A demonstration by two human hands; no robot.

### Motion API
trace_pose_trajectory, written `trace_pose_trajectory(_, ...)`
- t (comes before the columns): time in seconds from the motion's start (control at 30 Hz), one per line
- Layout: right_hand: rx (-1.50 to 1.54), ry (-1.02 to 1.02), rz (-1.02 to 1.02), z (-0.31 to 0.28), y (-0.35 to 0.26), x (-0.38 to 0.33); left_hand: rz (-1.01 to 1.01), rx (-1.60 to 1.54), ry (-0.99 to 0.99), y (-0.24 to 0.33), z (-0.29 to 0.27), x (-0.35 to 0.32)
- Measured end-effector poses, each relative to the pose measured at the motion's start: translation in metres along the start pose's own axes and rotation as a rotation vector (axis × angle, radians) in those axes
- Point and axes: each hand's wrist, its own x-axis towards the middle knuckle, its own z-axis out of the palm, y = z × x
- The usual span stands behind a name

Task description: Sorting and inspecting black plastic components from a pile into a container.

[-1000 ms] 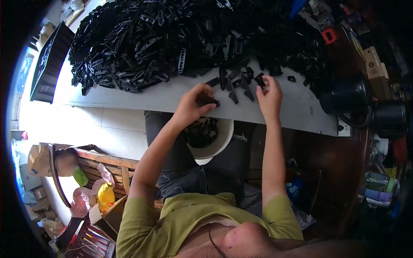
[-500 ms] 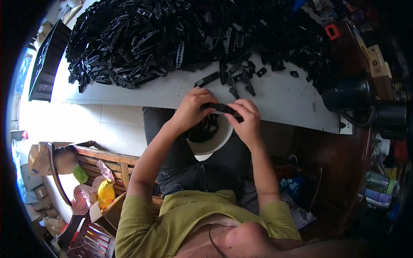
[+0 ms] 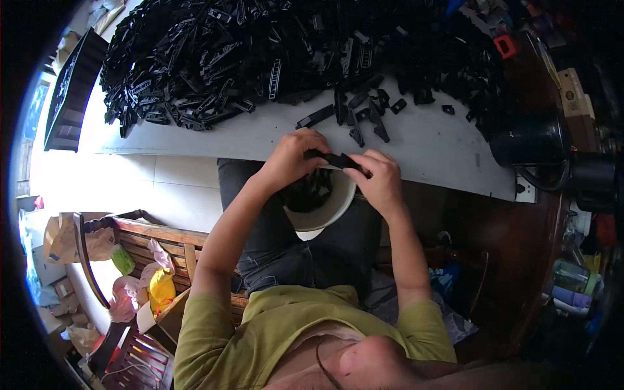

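White table (image 3: 260,133) | both hands — left hand (image 3: 296,156), right hand (image 3: 380,179) — pinch black part (image 3: 338,159)

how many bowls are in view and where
1: a white bowl sits on the person's lap just under the table edge, below the left hand and right hand, with black parts inside. Others may be hidden behind the black pile.

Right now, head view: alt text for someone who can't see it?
Seen from above, a seated person's left hand and right hand hold a small black plastic part over a white bowl in their lap, at a white table heaped with black plastic parts.
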Motion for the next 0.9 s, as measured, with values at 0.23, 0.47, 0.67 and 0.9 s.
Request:
trace_pose_trajectory(0.23, -0.057, -0.061, 0.015, -0.011, 0.003, 0.002, -0.02, -0.003, -0.005, 0.0, -0.002, 0.001)
trace_pose_trajectory(0.47, 0.046, -0.129, -0.015, 0.005, 0.006, 0.007, 0.073, -0.037, -0.056, -0.006, -0.001, 0.002)
trace_pose_trajectory(0.67, 0.126, -0.065, -0.048, 0.005, 0.012, 0.011, 0.141, 0.128, -0.052, 0.0, -0.005, -0.007)
trace_pose_trajectory(0.9, -0.381, 0.243, -0.076, -0.036, 0.092, 0.054, -0.02, 0.038, -0.021, 0.01, -0.021, -0.021)
